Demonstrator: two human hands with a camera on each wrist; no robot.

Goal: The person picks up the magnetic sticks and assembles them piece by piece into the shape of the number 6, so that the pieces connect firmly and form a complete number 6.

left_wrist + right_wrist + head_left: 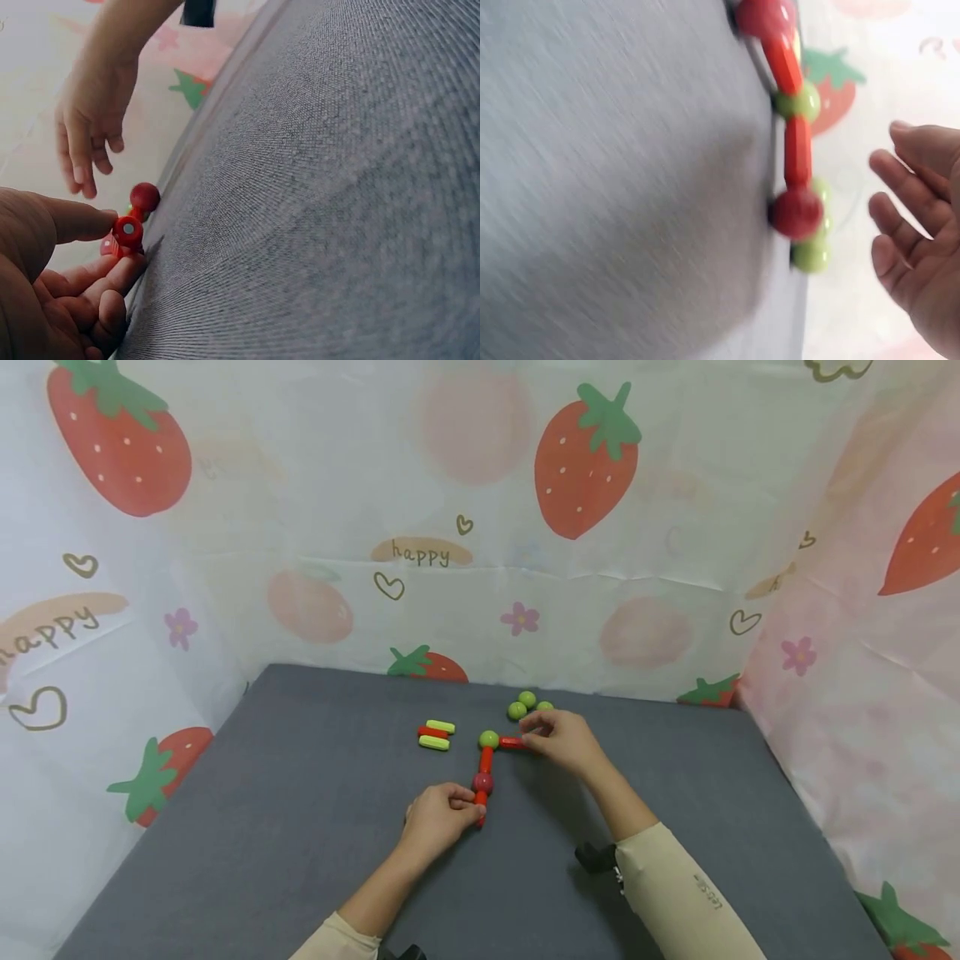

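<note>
A chain of red rods and balls lies on the dark grey cloth. My left hand (438, 817) pinches its nearest red rod (128, 232) between thumb and fingers, beside a red ball (483, 783). From that ball another red rod (486, 760) runs to a green ball (489, 740), where a second rod (797, 152) branches right. That branch ends in a red ball (796, 212), hidden behind my right hand (561, 739) in the head view. The right hand holds nothing; its fingers are loosely bent, apart from the ball in the right wrist view.
Left of the chain lie two yellow-green rods (434, 742) with a red rod (432, 732) between them. Several loose green balls (527, 699) sit behind the right hand. A strawberry-print curtain (480, 610) stands along the back and sides of the grey table (337, 793).
</note>
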